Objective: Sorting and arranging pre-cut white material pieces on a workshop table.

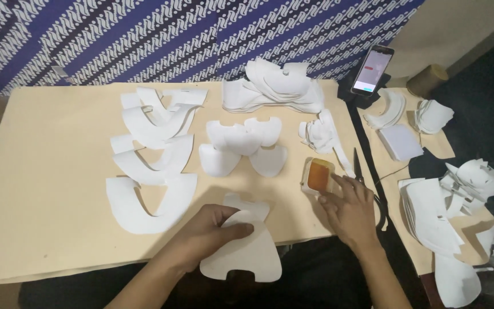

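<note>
Left hand [204,232] pinching a flat white cut piece [246,252], tongue-shaped with a notched end, overhanging the near table [41,194] edge. Right hand [350,209] loosely open, fingertips touching a small white tub [318,175] of orange paste beside scissors [359,169].

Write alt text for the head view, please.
The left hand presses a white cut piece at the edge of a tan table, while the right hand touches a small tub of amber paste. More white cut pieces lie beyond.
</note>
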